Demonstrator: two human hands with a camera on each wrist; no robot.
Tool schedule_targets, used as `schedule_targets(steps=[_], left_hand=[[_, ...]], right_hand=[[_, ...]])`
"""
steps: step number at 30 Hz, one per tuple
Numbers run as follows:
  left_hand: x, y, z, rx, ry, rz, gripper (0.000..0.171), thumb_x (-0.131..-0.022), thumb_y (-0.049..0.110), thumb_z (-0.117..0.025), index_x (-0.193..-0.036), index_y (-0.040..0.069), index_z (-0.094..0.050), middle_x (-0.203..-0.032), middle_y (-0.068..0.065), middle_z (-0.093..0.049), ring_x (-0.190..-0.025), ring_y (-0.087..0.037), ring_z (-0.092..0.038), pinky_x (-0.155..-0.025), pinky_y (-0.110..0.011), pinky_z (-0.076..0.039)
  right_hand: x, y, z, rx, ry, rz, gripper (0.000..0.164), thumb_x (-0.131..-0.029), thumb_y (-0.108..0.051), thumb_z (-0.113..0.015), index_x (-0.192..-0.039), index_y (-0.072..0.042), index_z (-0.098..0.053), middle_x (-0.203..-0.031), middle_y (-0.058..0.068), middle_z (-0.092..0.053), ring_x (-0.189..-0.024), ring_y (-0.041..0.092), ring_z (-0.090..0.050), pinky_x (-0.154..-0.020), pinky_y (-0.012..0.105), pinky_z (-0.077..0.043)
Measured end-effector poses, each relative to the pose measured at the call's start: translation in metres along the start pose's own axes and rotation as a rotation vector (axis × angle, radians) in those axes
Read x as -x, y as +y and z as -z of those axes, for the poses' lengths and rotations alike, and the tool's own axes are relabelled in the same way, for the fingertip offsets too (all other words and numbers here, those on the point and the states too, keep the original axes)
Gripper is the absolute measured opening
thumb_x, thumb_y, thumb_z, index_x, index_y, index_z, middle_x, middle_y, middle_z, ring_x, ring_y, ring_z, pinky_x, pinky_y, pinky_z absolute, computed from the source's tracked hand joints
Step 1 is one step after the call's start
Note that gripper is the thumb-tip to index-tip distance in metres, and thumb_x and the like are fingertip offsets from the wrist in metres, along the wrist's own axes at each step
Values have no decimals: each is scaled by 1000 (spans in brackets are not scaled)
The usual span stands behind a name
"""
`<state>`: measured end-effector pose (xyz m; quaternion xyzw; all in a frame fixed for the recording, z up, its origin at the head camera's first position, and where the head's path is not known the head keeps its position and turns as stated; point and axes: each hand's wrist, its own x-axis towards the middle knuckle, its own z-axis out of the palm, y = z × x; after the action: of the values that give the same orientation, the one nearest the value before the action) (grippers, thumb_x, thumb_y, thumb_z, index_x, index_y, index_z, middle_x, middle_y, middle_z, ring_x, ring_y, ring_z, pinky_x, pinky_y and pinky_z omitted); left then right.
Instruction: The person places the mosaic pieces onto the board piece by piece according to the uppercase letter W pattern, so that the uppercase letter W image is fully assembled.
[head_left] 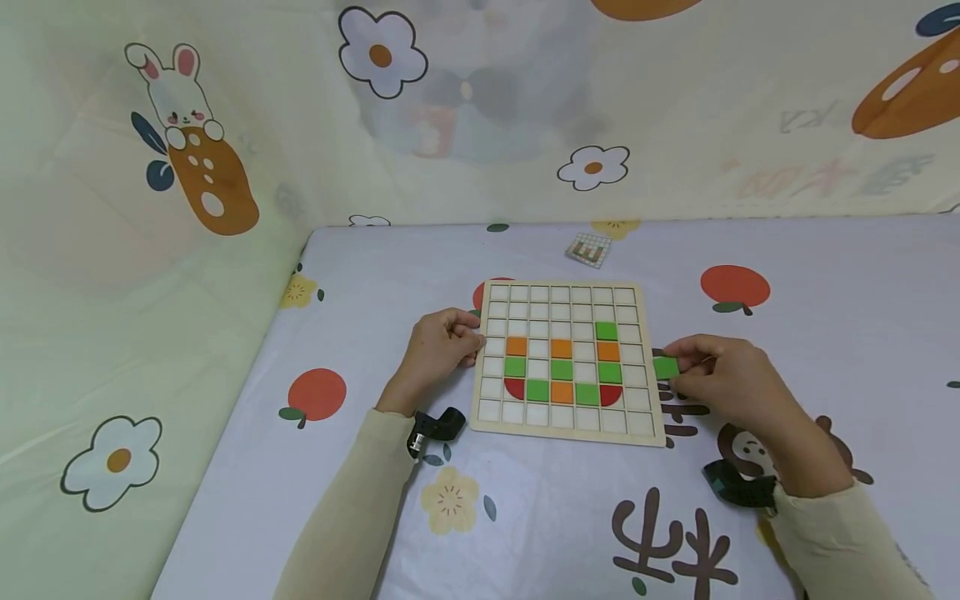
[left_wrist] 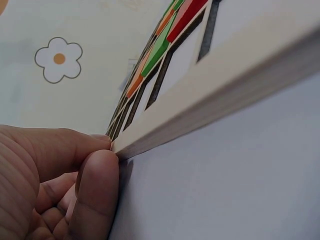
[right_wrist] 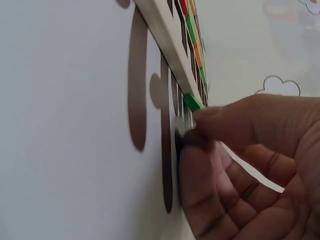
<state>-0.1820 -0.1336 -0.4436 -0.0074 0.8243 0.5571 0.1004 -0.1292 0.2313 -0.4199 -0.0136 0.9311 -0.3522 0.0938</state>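
A square wooden grid board [head_left: 570, 427] lies flat on the table, with several orange, green and red tiles set in its cells. Two of the red tiles [head_left: 514, 388] have a rounded corner. At the board's left edge, my left hand [head_left: 438, 354] holds the rim between thumb and index finger, the other fingers curled beneath. My right hand [head_left: 731, 379] pinches a green square tile [head_left: 665, 367] just outside the board's right edge. In the right wrist view that green tile [right_wrist: 193, 103] shows at the fingertips, close to the rim; the fingers hide part of it.
Behind the board lies a small card [head_left: 588, 249] printed with a grid pattern. A patterned white cloth [head_left: 247, 500] covers the table, and a printed curtain [head_left: 480, 167] hangs behind it. Black straps with devices [head_left: 742, 485] sit at both wrists.
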Motion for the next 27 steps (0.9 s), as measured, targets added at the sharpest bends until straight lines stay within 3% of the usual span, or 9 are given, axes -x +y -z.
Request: schedule_targets(steps=[10,15,27], left_hand=[[0,1,1,-1,-4,3,20,-95,5,-74,-114,0,-70,-86,-8,-65,-63,-12,-63,-61,-22,-58],[0,1,1,-5,-2,4,19,-95,5,-74,-113,0,-70,-85,-7,-65,-63,-13,-63,-61,-22,-57],[-1,0,0,6,3,12,19,-95,6,-74,-113,1,-70,-86,-7,-65,-64,-12,-63,-61,-21,-57]], right_hand=[[-8,-8,-3,144,71,24,31,-84,-1,-71,-114,4,-72,-83,11,-62,-78,27,-56,-53,31,-46],[-12,-9,2,199,50,14,29,-84,-4,-72,-112,5,-71,-76,8,-58,-67,23,-53,-50,33,-43],[-18,-19,3,109,75,19,32,-86,-10,-76,-113,5,-71,-77,8,-63,-70,23,-54,-51,30,-41]])
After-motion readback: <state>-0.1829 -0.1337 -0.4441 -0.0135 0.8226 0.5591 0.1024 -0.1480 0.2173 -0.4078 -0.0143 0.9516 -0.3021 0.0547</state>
